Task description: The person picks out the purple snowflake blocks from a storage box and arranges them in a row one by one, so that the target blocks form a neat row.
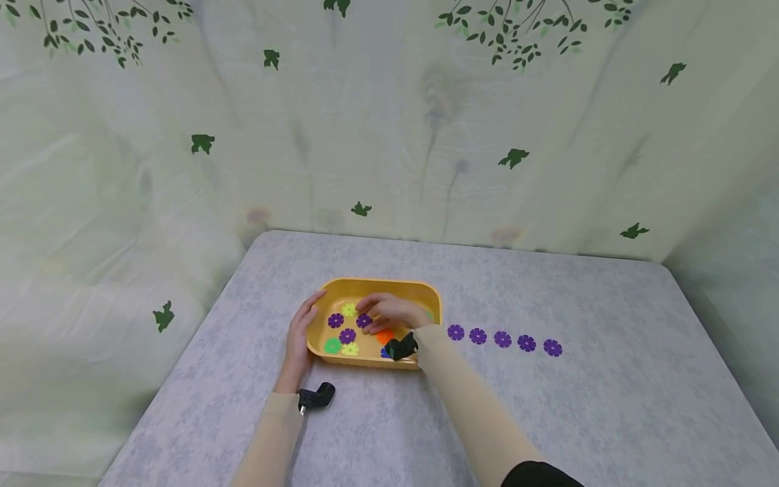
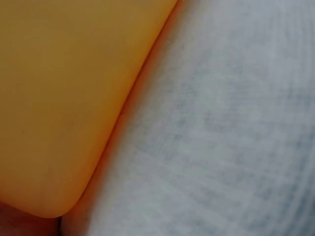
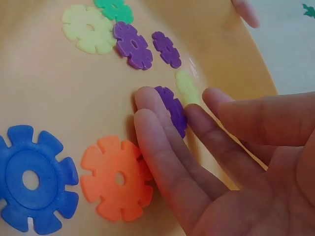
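Observation:
A yellow tray point(image 1: 377, 283) holds several flower-shaped plastic discs. My left hand point(image 1: 299, 335) holds the tray's left side, fingertips at the rim. In the right wrist view one of its fingertips point(image 3: 246, 12) shows over that edge. Inside the tray, my right hand point(image 1: 392, 312) reaches down with fingers spread around a purple disc point(image 3: 173, 112). Its thumb stands apart from that disc. An orange disc point(image 3: 118, 179) and a blue disc point(image 3: 30, 179) lie close to this hand. Two more purple discs point(image 3: 133, 45), yellow discs point(image 3: 88, 29) and a green disc point(image 3: 115, 9) lie farther off.
A row of several purple discs point(image 1: 502, 339) lies on the grey table point(image 1: 608, 406) to the right of the tray. Behind the table hangs a pale curtain point(image 1: 389, 135) with leaf prints. Each wrist wears a black camera point(image 1: 318, 395).

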A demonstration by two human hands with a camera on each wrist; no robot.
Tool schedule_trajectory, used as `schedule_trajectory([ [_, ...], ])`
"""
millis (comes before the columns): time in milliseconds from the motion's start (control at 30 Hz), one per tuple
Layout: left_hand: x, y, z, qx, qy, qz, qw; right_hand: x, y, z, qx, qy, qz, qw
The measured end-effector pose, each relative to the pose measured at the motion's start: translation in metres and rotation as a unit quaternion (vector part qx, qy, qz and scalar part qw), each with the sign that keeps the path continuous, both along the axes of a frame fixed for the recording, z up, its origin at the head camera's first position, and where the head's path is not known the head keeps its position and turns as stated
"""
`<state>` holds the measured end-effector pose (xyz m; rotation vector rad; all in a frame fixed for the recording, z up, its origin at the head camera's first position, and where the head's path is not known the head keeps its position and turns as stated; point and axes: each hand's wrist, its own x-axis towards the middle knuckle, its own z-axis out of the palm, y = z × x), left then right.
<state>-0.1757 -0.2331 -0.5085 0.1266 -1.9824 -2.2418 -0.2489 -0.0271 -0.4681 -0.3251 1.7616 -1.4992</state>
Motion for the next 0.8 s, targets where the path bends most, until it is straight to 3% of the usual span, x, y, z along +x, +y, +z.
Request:
schedule_trajectory([
  [500, -0.001, 0.003, 0.001, 0.006, 0.002, -0.011, 0.9999, 0.002, -0.002, 0.002, 0.074, 0.042, -0.017, 0.996],
  [633, 0.002, 0.005, 0.008, 0.014, 0.003, -0.011, 0.9998, 0.002, 0.001, 0.001, 0.076, 0.054, -0.022, 0.995],
  [733, 0.002, 0.003, 0.007, 0.008, 0.003, -0.006, 0.9999, 0.001, 0.006, 0.004, 0.065, 0.076, -0.016, 0.995],
  [800, 0.000, 0.000, 0.000, 0.004, 0.009, -0.002, 1.0000, 0.000, 0.011, 0.007, 0.054, 0.091, -0.012, 0.994],
])
